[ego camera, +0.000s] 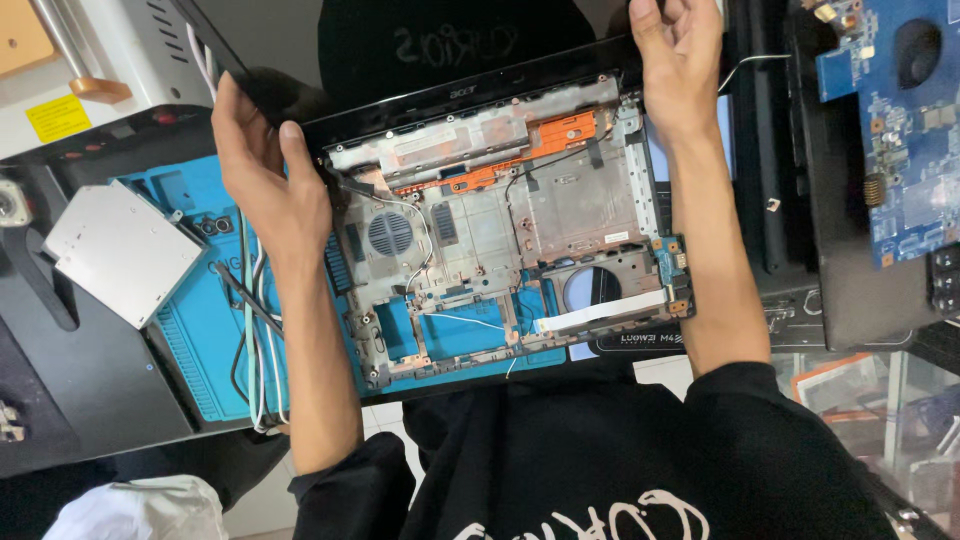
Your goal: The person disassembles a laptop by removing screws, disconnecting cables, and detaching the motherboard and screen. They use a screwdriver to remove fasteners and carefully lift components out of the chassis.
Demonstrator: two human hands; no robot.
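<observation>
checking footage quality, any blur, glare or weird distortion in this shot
Head view: even, soft light, no hard shadows; the opened laptop shell is sharp, with mild sheen on its metal plates. The left hand and right hand show no motion blur. Wide-angle stretch shows at the edges; the lower-right corner looks softer.

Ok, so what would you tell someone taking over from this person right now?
Left hand: gripping the laptop shell at its left edge.
Right hand: gripping its far right corner.
The shell is open side up over the blue mat.
Done: blue circuit board is out, lying at right; silver drive at left.
Left in the shell: orange bracket, white flat cable.
</observation>
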